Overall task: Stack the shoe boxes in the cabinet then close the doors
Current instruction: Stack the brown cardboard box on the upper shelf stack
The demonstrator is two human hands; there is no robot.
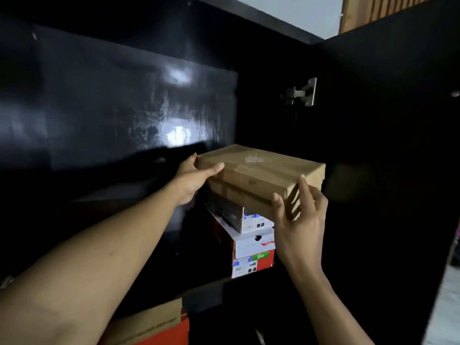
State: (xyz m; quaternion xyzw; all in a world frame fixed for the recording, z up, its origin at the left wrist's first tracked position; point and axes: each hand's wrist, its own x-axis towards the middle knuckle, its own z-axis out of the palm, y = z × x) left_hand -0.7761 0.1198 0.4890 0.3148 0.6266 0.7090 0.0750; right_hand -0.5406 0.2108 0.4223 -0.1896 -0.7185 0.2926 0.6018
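**On top of the stack: brown box going in, doors not yet shut**

Atop a pile of two boxes inside the black cabinet (pixel 119 100) sits the brown shoe box (pixel 261 170), gripped at both ends. The left hand (pixel 193 179) clasps its far left end, thumb laid over the lid and fingers hidden behind. The right hand (pixel 300 220) holds its near right corner, thumb on the long side and fingers curved round the end. The two hands are well apart, with the box between them.

Directly under the brown shoe box is a black box (pixel 225 211), and under that a white-and-red box (pixel 254 252). The brown one overhangs the black one toward the camera and looks turned out of line with it. Whether its full weight is down yet cannot be told. By my reading, this box is nearly placed and only needs squaring and pushing back.

Below the brown shoe box and to its left, on a lower level, a brown-and-red box (pixel 154 324) shows at the frame's edge. Whether that one counts as stored is unclear.

Right of the brown shoe box, the cabinet door (pixel 388 150) stands wide open on its metal hinge (pixel 302 92), so the closing step is still to come. Any overhang left on the stack could foul that door.
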